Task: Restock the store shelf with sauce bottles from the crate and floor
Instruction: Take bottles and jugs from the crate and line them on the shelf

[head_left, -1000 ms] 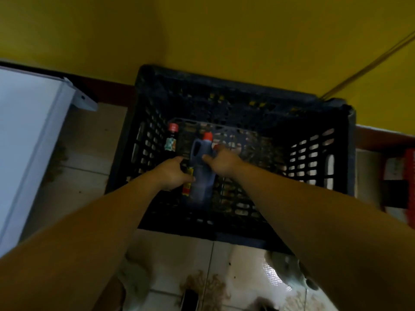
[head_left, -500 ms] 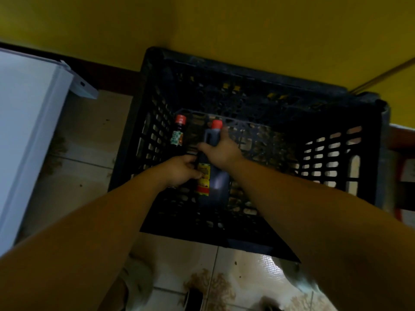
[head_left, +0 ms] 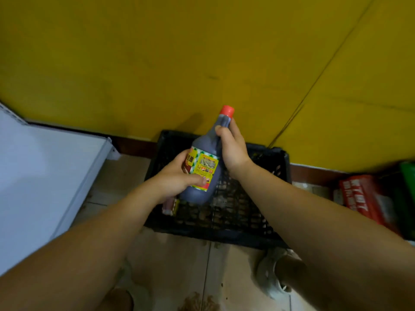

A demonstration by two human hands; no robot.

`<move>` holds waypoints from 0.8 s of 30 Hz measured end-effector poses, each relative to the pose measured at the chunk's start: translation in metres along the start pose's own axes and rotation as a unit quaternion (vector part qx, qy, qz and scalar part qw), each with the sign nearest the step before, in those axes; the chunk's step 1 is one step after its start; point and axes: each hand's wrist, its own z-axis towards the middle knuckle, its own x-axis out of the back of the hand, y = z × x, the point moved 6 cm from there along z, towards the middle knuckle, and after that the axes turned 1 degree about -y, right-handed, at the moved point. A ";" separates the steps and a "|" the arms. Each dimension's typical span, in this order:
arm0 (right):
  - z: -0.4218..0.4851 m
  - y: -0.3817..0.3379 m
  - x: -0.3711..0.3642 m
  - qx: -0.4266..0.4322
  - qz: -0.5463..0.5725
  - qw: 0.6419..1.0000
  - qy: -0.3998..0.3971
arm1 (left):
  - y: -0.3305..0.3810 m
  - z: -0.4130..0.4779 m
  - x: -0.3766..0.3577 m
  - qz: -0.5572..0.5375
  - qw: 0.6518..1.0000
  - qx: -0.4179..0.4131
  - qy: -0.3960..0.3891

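1. White cabinet (head_left: 45,176): occupies the left edge of the view and stands on the tiled floor (head_left: 179,254), just beside the crate.

2. Left hand (head_left: 177,176): the fingers are curled round the lower body of the sauce bottle (head_left: 202,167). The thumb lies across the bottom edge of the yellow label.

3. Beneath the left wrist: a small red-and-yellow item (head_left: 170,205) shows at the left inner wall of the crate. It is mostly hidden, and what it is cannot be told.

4. Sauce bottle: dark contents, yellow and green label, red cap (head_left: 227,110). It is held in the air above the black crate (head_left: 247,221), clear of the crate floor. It is tilted, with the cap pointing up and away toward the yellow wall (head_left: 157,63).

5. Right hand (head_left: 233,149): the fingers grip the neck and shoulder of the bottle, just below the cap. Both hands hold the same bottle.

6. Black crate: lattice-walled, it sits on the tiled floor against the base of the wall, directly below the bottle.

7. Cable (head_left: 314,86): a thin line that runs diagonally down the wall to the rear right corner of the crate.

8. Shoe (head_left: 269,272): light-coloured, on the floor near the front right corner of the crate.

9. Right edge: red packages (head_left: 363,198) with white lettering lie beside the crate, and a green item (head_left: 408,182) is next to them.
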 end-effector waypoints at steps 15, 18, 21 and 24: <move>-0.252 -0.276 -0.044 0.249 -0.008 0.959 -0.139 | 0.215 -0.281 0.029 -0.012 0.961 -0.273 0.038; -0.310 -0.315 -0.067 0.295 -0.004 0.940 -0.172 | 0.238 -0.342 0.038 0.010 0.939 -0.335 0.078; -0.358 -0.346 -0.092 0.338 -0.010 0.926 -0.167 | 0.249 -0.397 0.054 0.033 0.907 -0.391 0.154; -0.399 -0.368 -0.116 0.390 -0.037 0.908 -0.149 | 0.249 -0.443 0.069 0.036 0.874 -0.426 0.232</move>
